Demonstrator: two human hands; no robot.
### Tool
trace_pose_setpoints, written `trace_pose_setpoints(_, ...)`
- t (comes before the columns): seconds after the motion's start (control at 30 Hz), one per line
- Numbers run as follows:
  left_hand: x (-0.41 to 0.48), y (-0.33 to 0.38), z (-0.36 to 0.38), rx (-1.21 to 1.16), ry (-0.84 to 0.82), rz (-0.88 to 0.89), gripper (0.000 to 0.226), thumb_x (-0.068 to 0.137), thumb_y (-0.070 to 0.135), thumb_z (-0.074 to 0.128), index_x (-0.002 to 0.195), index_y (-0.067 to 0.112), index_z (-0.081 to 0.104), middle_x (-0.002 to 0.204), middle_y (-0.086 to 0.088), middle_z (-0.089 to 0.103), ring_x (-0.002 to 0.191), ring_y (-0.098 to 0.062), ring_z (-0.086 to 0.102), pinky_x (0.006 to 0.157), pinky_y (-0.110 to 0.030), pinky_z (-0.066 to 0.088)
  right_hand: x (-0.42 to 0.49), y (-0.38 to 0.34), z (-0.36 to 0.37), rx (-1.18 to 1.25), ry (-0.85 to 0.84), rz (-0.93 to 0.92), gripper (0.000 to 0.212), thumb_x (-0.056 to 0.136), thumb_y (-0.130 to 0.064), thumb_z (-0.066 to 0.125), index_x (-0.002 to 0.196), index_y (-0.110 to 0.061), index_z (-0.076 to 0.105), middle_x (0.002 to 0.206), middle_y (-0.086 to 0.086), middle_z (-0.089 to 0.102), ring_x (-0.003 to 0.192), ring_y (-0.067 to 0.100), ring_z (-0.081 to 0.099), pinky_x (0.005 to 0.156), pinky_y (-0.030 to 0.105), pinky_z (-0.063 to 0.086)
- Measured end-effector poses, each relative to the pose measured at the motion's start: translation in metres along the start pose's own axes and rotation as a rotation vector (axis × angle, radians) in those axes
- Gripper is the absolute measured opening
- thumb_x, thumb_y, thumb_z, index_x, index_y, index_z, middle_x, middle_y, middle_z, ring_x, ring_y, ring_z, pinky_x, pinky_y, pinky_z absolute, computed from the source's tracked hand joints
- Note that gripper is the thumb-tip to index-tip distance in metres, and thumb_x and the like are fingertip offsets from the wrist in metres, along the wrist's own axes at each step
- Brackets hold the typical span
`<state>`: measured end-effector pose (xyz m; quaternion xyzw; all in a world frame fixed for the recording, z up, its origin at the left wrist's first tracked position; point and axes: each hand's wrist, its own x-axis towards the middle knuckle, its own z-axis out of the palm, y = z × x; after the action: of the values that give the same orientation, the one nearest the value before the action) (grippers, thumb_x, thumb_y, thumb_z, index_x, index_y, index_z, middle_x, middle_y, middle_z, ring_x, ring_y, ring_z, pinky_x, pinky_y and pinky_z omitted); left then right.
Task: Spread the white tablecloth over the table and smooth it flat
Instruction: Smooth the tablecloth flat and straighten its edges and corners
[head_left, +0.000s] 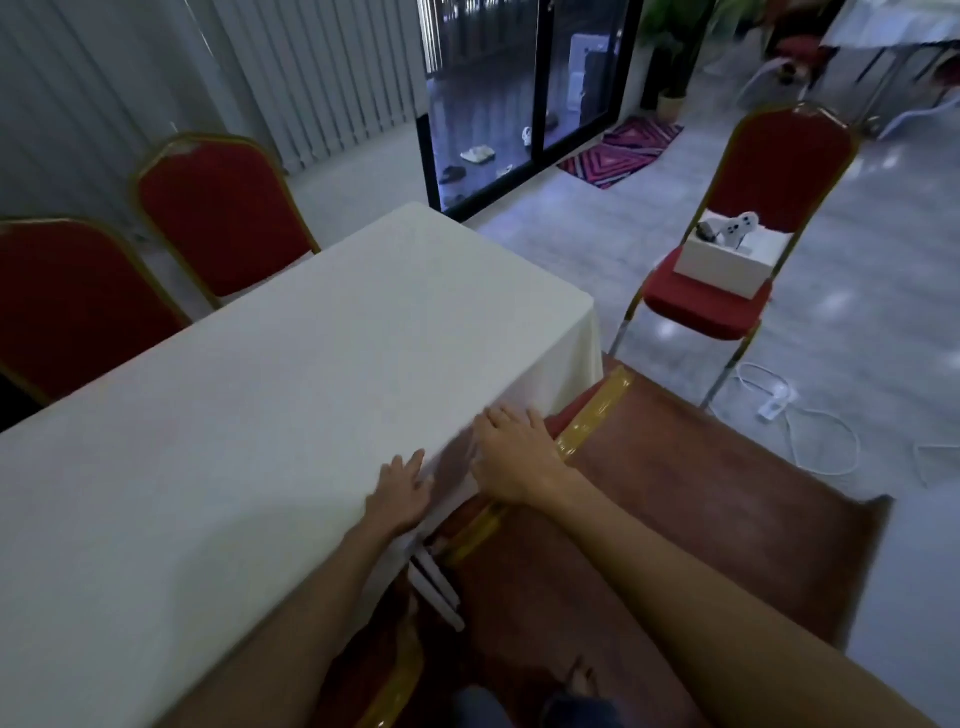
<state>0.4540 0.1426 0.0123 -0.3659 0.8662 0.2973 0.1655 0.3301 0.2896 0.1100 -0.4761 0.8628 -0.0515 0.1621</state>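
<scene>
The white tablecloth (291, 395) covers the whole long table top and looks flat, hanging down over the far right end and the near edge. My left hand (402, 491) lies palm down, fingers spread, on the cloth right at the near edge. My right hand (511, 452) is just to its right, fingers extended against the hanging cloth at the same edge, wrist over a chair back. Neither hand visibly pinches the cloth. White table legs (436, 584) show beneath the cloth near my left forearm.
Two red chairs (218, 208) stand along the table's far side. More red chairs with gold frames (587, 415) sit directly under my arms. Another red chair (727, 291) carrying a white box stands to the right. White cables (789, 410) lie on the floor; a glass door is ahead.
</scene>
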Motion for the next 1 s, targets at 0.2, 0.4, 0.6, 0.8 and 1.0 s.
trace_pose_setpoints(0.2, 0.042, 0.099, 0.003, -0.027, 0.025, -0.027, 0.055, 0.104, 0.04, 0.029, 0.156, 0.026, 0.017, 0.164, -0.011, 0.012, 0.151, -0.032, 0.01, 0.12, -0.053, 0.018, 0.023, 0.106, -0.05, 0.022, 0.03, 0.008, 0.046, 0.096, -0.033, 0.042, 0.134, -0.007, 0.047, 0.143, 0.01, 0.048, 0.138, 0.029, 0.035, 0.118, 0.051, 0.023)
trace_pose_setpoints(0.4, 0.095, 0.176, -0.009, -0.066, 0.082, -0.017, 0.053, 0.104, 0.038, 0.031, 0.155, 0.027, 0.022, 0.164, -0.011, 0.012, 0.152, -0.029, 0.008, 0.122, -0.048, 0.013, 0.053, 0.198, -0.068, 0.114, -0.052, 0.045, 0.033, 0.093, -0.032, 0.052, 0.115, -0.007, 0.053, 0.12, 0.01, 0.056, 0.114, 0.029, 0.051, 0.095, 0.041, 0.04)
trace_pose_setpoints(0.6, 0.197, 0.255, -0.004, -0.05, 0.112, -0.022, 0.054, 0.103, 0.041, 0.035, 0.154, 0.026, 0.025, 0.165, -0.01, 0.001, 0.153, -0.03, 0.001, 0.121, -0.054, 0.015, 0.103, 0.311, -0.084, 0.188, -0.084, 0.09, 0.035, 0.091, -0.034, 0.053, 0.115, -0.01, 0.059, 0.117, 0.007, 0.06, 0.104, 0.027, 0.058, 0.086, 0.042, 0.051)
trace_pose_setpoints(0.8, 0.279, 0.336, -0.004, -0.016, 0.176, -0.138, 0.054, 0.103, 0.041, 0.031, 0.154, 0.028, 0.021, 0.165, -0.01, -0.001, 0.152, -0.031, -0.001, 0.12, -0.059, 0.014, 0.144, 0.413, -0.102, 0.227, -0.219, 0.133, 0.028, 0.093, -0.035, 0.053, 0.109, -0.015, 0.065, 0.106, 0.003, 0.067, 0.092, 0.02, 0.064, 0.084, 0.041, 0.058)
trace_pose_setpoints(1.0, 0.307, 0.392, 0.037, 0.014, 0.09, -0.292, 0.067, 0.099, 0.057, 0.018, 0.155, 0.03, -0.009, 0.16, -0.014, -0.028, 0.145, -0.04, -0.028, 0.112, -0.068, -0.008, 0.21, 0.467, -0.105, 0.25, -0.301, 0.046, 0.032, 0.091, -0.029, 0.051, 0.06, -0.028, 0.041, 0.061, -0.008, 0.045, 0.057, 0.012, 0.042, 0.056, 0.034, 0.042)
